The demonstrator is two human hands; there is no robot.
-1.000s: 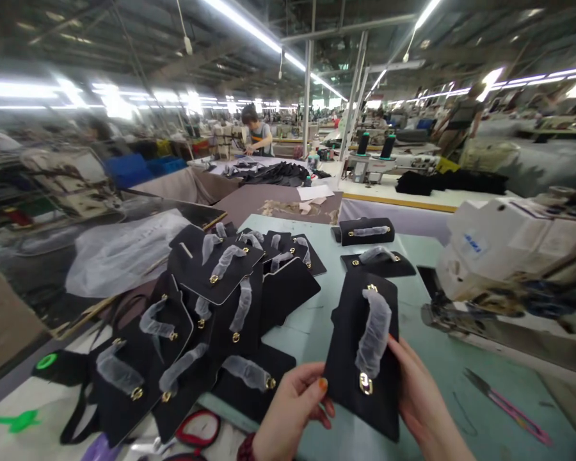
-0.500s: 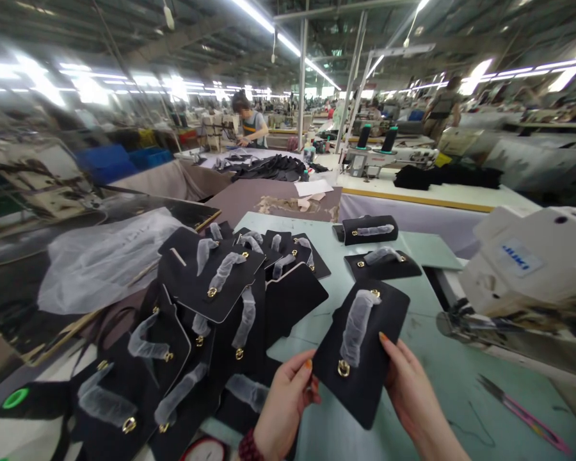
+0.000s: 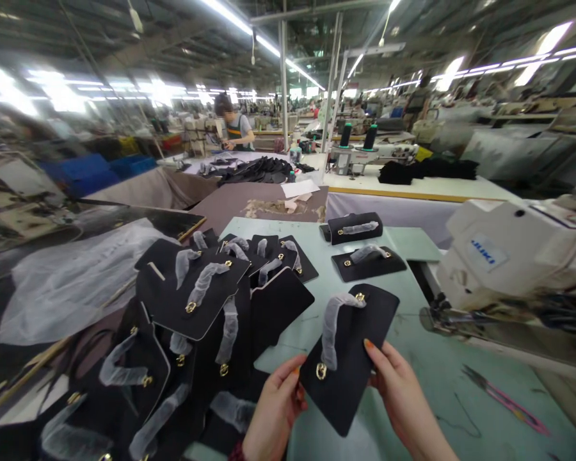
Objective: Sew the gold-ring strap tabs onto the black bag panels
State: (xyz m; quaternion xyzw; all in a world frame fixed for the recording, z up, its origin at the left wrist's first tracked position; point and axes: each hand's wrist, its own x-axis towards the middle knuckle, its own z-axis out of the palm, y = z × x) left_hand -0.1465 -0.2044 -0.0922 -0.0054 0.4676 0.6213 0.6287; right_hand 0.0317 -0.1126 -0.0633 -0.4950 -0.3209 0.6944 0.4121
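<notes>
Between both hands is a black bag flap (image 3: 358, 349), tilted above the green tabletop. Its carry handle (image 3: 332, 330) is wrapped in whitish film and fixed by gold rings at both ends. My left hand (image 3: 274, 406) pinches the flap's lower left edge between thumb and fingers. At the opposite edge my right hand (image 3: 398, 387) grips with the thumb on top and the fingers hidden beneath. Left of the hands lies a heap of similar black flaps (image 3: 196, 320) with wrapped handles. Two more, a flat flap (image 3: 396, 264) and a rolled-looking piece (image 3: 336, 234), lie beyond.
A white JUKI sewing machine (image 3: 504, 243) stands at the right. Pink-handled scissors (image 3: 513, 403) lie on the green tabletop (image 3: 441, 358) near a loose thread. Crumpled white sheeting (image 3: 72, 275) is at the left. A person (image 3: 235, 128) works at a table further back.
My view has swung slightly right, so the scene sits further left. The held flap has turned a little, showing its handle more from the side. Both hands keep their hold.
</notes>
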